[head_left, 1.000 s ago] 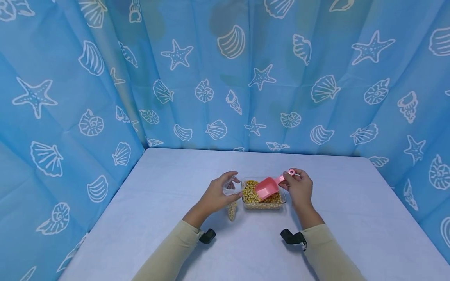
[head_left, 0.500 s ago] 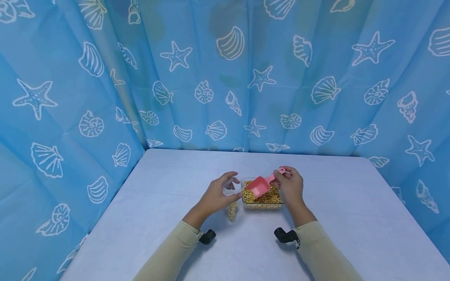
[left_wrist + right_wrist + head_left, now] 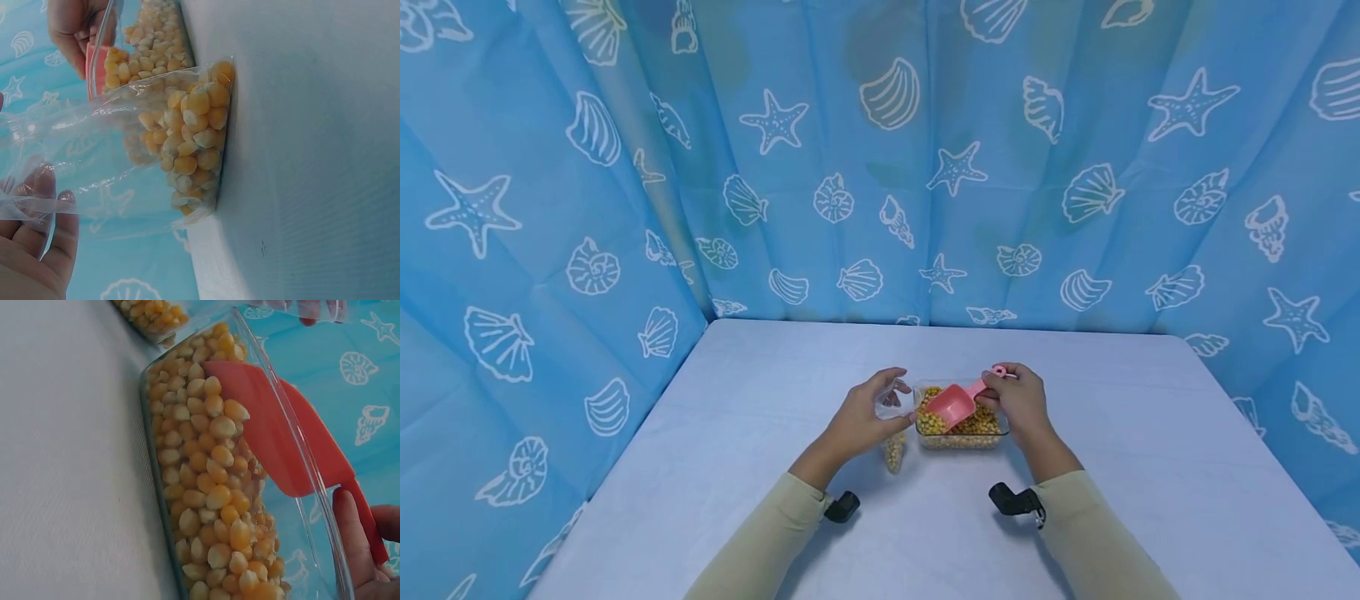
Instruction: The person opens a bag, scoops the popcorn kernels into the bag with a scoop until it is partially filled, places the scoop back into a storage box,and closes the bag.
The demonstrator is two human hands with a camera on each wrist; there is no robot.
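My left hand (image 3: 857,421) holds the mouth of a clear plastic bag (image 3: 87,150) spread between thumb and fingers. Corn kernels (image 3: 194,137) fill the bottom of the bag, which reaches down to the table. My right hand (image 3: 1024,407) pinches the handle of a pink scoop (image 3: 953,405). The scoop's tip dips among kernels (image 3: 206,487) in a clear rectangular container (image 3: 962,435), just right of the bag. Some kernels lie at the scoop's front edge; in the right wrist view its inside is hidden.
A white-covered table (image 3: 775,367) carries the container and bag. Behind and to the left hangs a blue curtain (image 3: 850,150) with white shells and starfish. A black wrist camera (image 3: 842,507) sits at the left cuff, another (image 3: 1015,500) at the right.
My right hand has moved left with the scoop across the container, then dropped slightly, so the scoop sits lower in the kernels. My left hand and the bag have stayed in place.
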